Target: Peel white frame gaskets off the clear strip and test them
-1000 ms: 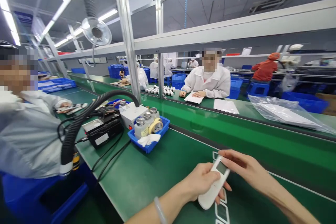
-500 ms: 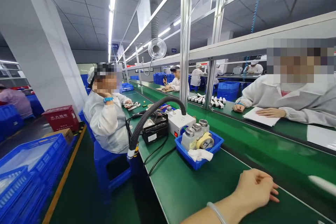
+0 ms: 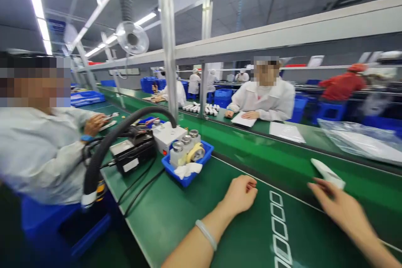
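White handheld device [image 3: 326, 171]: 1, past far edge of bench [image 3: 157, 222], over green belt strip [image 3: 273, 155]; just beyond right fingers.
Long axis: slanted, far end left, near end right.
Right hand [image 3: 341, 204]: nearer of 2; fingers bent, blurred; pinch on device, cannot tell.
Left hand [image 3: 241, 194]: half-curled by far edge, well apart from device; closure unclear.

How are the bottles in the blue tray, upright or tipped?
Upright: all three bottles in the blue tray have their metal lids facing up.
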Demonstrator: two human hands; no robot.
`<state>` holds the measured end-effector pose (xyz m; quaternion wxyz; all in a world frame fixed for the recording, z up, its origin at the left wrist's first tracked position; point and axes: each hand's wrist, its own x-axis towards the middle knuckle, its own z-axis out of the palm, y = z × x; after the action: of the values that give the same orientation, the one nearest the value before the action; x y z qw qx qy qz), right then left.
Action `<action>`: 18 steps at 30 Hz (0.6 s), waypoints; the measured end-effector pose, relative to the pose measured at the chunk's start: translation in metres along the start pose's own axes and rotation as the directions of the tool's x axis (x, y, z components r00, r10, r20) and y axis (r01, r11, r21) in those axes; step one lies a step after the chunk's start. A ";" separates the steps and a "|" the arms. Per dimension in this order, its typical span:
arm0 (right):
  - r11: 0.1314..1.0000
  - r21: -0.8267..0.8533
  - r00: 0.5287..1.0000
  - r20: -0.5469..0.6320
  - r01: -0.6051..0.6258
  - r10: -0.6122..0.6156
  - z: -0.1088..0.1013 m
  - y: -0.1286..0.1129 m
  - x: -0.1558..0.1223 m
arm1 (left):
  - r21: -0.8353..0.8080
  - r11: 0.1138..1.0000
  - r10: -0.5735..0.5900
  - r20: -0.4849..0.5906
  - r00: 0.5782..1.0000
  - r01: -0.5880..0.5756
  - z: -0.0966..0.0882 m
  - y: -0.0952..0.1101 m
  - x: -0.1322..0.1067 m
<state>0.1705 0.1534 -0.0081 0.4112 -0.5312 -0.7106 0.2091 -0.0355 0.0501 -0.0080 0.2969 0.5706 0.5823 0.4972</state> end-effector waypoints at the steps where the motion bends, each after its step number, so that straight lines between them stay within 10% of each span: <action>1: 0.997 -0.070 0.999 0.025 -0.023 0.025 -0.008 0.003 -0.002 | 0.003 1.000 0.014 0.015 1.000 -0.014 0.000 -0.001 0.001; 9: 0.953 -0.134 0.961 0.096 0.270 -0.259 0.022 -0.019 -0.018 | 0.098 0.993 0.055 0.086 0.995 -0.063 -0.003 0.001 0.000; 18: 0.954 -0.197 0.972 0.109 0.226 -0.208 0.002 -0.001 -0.019 | 0.211 0.969 0.088 0.187 0.978 -0.128 0.000 0.009 -0.004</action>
<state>0.1706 0.1361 -0.0150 0.3425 -0.4804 -0.7999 0.1100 -0.0313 0.0448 -0.0008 0.2540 0.6730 0.5735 0.3920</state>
